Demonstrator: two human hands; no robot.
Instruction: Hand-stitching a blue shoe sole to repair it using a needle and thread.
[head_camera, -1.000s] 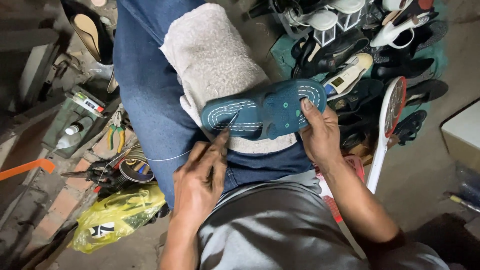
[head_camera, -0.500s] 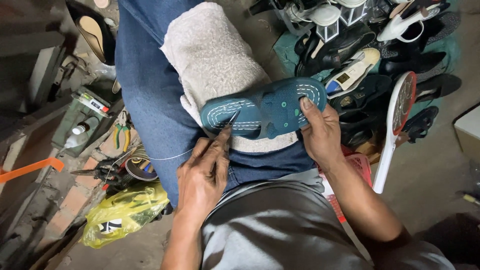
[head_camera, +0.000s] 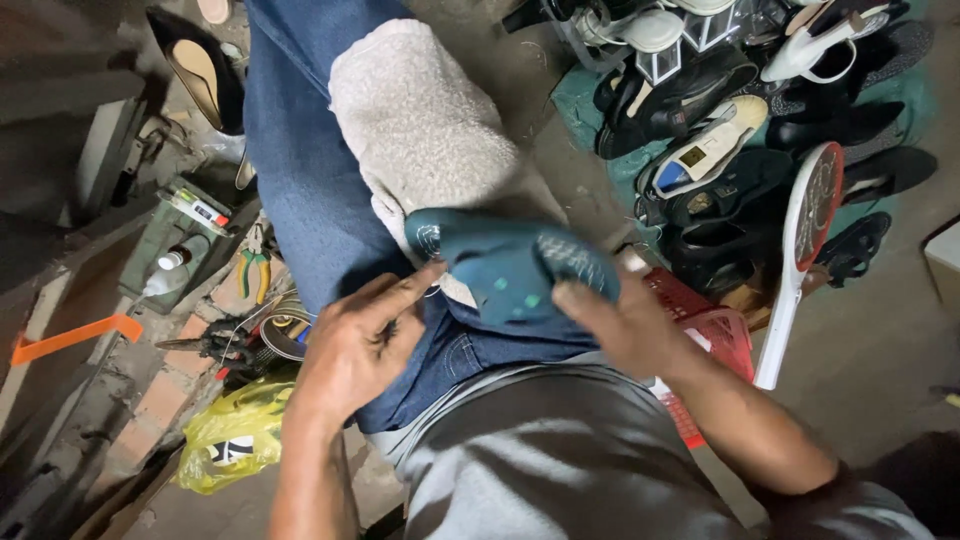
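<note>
A teal shoe (head_camera: 515, 262) lies across my lap on a grey cloth (head_camera: 425, 130) spread over my blue jeans (head_camera: 300, 170). My right hand (head_camera: 625, 325) grips its near end and tilts it up, so the side faces me. My left hand (head_camera: 355, 350) reaches to the shoe's left end, index finger stretched to the edge and the other fingers pinched. A thin thread seems to run from that hand, but I cannot make out what it pinches.
A pile of dark shoes and sandals (head_camera: 740, 110) lies at the upper right with a racket-shaped swatter (head_camera: 805, 240) and a red basket (head_camera: 715, 330). On the left are pliers (head_camera: 255, 270), a glue bottle (head_camera: 165, 275), a black heeled shoe (head_camera: 195, 65) and a yellow bag (head_camera: 235, 435).
The shoe showed its stitched sole flat before; now my right hand has turned it onto its side. My left hand moved up to its left end.
</note>
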